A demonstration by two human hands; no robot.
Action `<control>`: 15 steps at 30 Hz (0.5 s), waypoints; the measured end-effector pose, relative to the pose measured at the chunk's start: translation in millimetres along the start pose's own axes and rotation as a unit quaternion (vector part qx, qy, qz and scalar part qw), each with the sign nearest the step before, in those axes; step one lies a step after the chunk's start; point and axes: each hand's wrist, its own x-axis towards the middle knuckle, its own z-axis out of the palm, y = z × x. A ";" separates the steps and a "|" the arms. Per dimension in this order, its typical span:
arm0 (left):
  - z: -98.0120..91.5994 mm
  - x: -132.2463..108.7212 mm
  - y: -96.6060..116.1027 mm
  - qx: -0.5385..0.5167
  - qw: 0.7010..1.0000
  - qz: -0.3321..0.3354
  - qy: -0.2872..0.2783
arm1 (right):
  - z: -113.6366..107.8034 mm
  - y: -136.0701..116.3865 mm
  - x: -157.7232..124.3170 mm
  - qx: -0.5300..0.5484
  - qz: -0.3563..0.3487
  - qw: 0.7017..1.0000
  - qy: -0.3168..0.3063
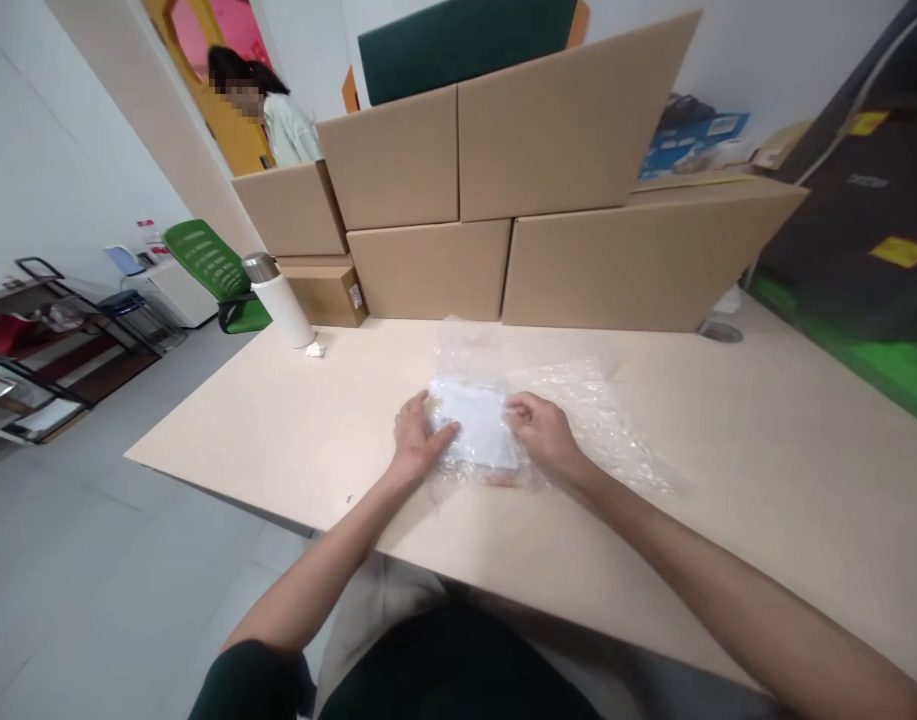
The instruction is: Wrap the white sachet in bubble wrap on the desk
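Note:
A flat white rectangular item (474,425) lies on the table in front of me, with clear plastic wrap that looks like bubble wrap (593,410) around and beneath it. The wrap spreads out beyond it to the far side and the right. At the item's left edge rests my left hand (420,435), thumb apart from the fingers and lying over the near left part. My right hand (537,425) is closed in a pinch on the wrap at the right edge. A small orange-brown patch shows under the plastic at the near side.
Cardboard boxes (432,270) are stacked along the table's (270,420) far edge, with a dark green box (465,45) on top. A white bottle (284,305) stands at the back left, near a crumpled white scrap (315,350). Beyond are a green chair (203,262) and a person (289,128).

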 end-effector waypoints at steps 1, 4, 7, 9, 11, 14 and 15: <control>-0.4 0.7 1.4 -0.028 0.999 -0.005 -0.014 | -2.5 -1.7 -1.6 -0.049 -0.008 0.999 -0.011; -3.9 0.9 11.2 -0.134 0.987 -0.059 -0.062 | -5.5 -9.9 -5.7 -0.200 -0.069 0.977 -0.025; -9.4 -3.6 27.3 -0.189 0.975 -0.103 -0.052 | -5.7 -15.9 -6.7 -0.282 -0.133 0.949 -0.040; -11.3 -8.9 40.6 -0.208 0.974 -0.085 -0.035 | -9.6 -16.7 -5.5 -0.264 -0.141 0.952 -0.070; -9.1 -14.6 55.2 -0.236 0.970 -0.047 -0.038 | -18.7 -15.9 -4.2 -0.191 -0.121 0.968 -0.105; 5.5 -20.7 77.1 -0.278 0.957 0.022 -0.075 | -37.8 -15.2 -5.0 -0.007 -0.062 0.987 -0.151; 13.4 -21.6 83.5 -0.280 0.954 0.049 -0.095 | -44.0 -15.2 -6.3 0.056 -0.038 0.984 -0.164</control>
